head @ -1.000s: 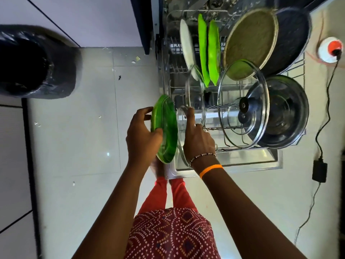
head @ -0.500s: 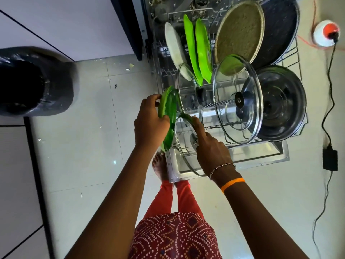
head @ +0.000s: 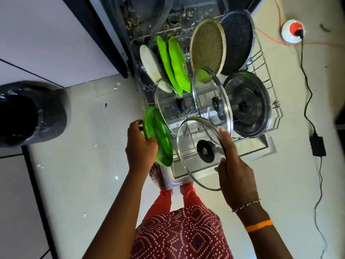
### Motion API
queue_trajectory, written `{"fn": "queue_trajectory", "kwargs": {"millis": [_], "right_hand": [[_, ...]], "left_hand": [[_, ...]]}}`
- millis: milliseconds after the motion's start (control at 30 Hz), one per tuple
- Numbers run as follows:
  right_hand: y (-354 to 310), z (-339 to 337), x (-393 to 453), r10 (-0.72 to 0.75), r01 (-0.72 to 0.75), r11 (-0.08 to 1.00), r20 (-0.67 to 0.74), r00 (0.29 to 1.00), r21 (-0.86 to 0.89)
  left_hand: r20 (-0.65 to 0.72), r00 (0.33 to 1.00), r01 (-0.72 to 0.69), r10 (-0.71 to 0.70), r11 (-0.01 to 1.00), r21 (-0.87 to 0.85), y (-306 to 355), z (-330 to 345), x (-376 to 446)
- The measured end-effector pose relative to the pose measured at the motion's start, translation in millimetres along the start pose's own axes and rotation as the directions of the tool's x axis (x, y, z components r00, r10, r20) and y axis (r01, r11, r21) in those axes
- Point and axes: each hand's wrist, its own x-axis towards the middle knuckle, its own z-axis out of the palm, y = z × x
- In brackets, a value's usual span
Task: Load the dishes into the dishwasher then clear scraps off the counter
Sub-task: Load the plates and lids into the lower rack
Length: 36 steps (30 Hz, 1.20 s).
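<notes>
Green plate (head: pixel 161 136) in my left hand (head: pixel 140 146), gripped on edge at the centre of the frame, just left of the dishwasher rack (head: pixel 268 86). My right hand (head: pixel 236 171) clasps the rim of a clear glass lid (head: pixel 200 152) with a black knob, tilted over the rack's near end. Inside the rack, upper centre of the frame: a white plate (head: pixel 149 65) and two bright green plates (head: pixel 172 62) standing on edge, a round tan-faced pan (head: pixel 208 45) leaning against a dark speckled one (head: pixel 238 40). Below those, two more glass lids (head: pixel 212 98) stand upright, and a steel pot (head: pixel 249 103) lies on its side at the right. Far left, a bin lined with a black bag (head: pixel 28 113) sits on the pale tiled floor (head: pixel 74 165), which carries a few small white scraps. At upper right, a black cable (head: pixel 308 90) runs down from a red-and-white plug (head: pixel 292 30).
</notes>
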Motion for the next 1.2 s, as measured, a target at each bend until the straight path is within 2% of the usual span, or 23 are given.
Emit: {"fn": "queue_trajectory", "kwargs": {"millis": [233,400,600,700,833,933,1067,1200], "right_hand": [[32.8,-54.9,-26.9,0.080,-0.044,0.988,-0.245,0.966,0.150],[57.5,-96.6,-26.0,0.105,-0.068,0.992,-0.392,0.914,0.105],[89.2,-121.9,13.2,0.080,-0.114,0.992,-0.396,0.915,-0.062],[103.0,-122.1,39.1,0.055,-0.092,0.992,-0.366,0.929,-0.083],[120.1,-131.2,62.5,0.020,-0.032,0.999,-0.428,0.903,-0.022],[136.2,-148.0,73.1,0.073,-0.013,0.993,-0.504,0.861,0.121],[162.1,-173.0,80.9,0.176,-0.078,0.977,-0.547,0.819,0.198],[192.9,-183.0,94.0,0.257,-0.214,0.967,-0.526,0.811,0.141]], "left_hand": [[-0.050,0.991,0.121,-0.121,0.993,0.014,18.5,3.8,-31.2],[-0.079,0.984,0.163,-0.160,0.986,0.042,35.7,13.2,-56.0],[-0.084,0.981,0.174,-0.173,0.985,-0.002,63.2,44.5,-80.5],[-0.066,0.984,0.168,-0.167,0.986,0.005,78.1,63.7,-82.3],[-0.080,0.988,0.136,-0.134,0.991,0.015,96.1,84.4,-81.1],[-0.185,0.977,0.102,-0.102,0.995,-0.013,113.1,88.9,-85.3],[-0.301,0.953,-0.012,-0.020,0.995,-0.102,138.3,82.2,-96.2],[-0.364,0.927,-0.171,0.092,0.966,-0.192,160.7,77.5,-101.7]]}}
